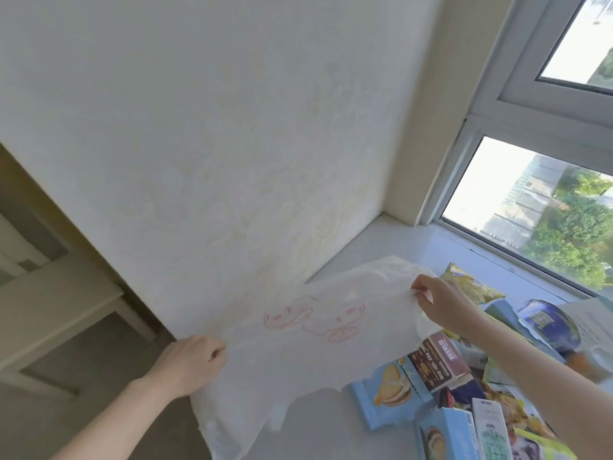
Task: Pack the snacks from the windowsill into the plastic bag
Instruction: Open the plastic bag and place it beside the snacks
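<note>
A thin white plastic bag [298, 353] with red print hangs stretched above the grey windowsill [374, 247]. My left hand [189, 363] grips its left edge. My right hand [444, 302] pinches its upper right edge. Snacks lie on the sill at the right: a yellow packet [471, 287], a brown box [438, 363], a light blue biscuit box [388, 393], a blue round tin [547, 323] and several more packs [481, 426] near the bottom edge. The bag's opening is not visible.
A white wall [232, 144] rises directly behind the bag. The window [530, 210] borders the sill at the right. A pale cabinet [49, 293] stands lower left, beyond the sill's end.
</note>
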